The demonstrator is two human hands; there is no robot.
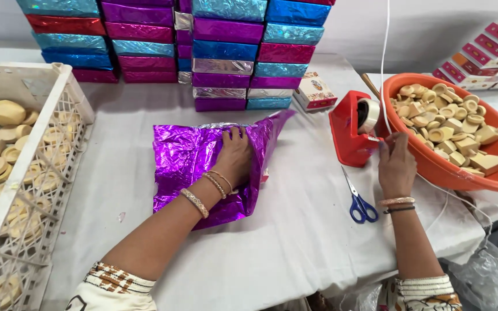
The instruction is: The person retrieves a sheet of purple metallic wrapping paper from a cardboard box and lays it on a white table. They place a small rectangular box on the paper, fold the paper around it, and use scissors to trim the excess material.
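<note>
Counter: broad work surface under a plain white cloth, lightly creased, running from the near edge back to the wall; light even and soft, with only faint shadows. Wall: pale, bare, off-white, closing the far side behind a stack of foil-wrapped boxes in blue, magenta, red and silver. Surroundings: white plastic lattice crate at the left edge of the counter, row of small red-and-white cartons at the far right, crumpled clear plastic sheeting hanging below the near right corner.
</note>
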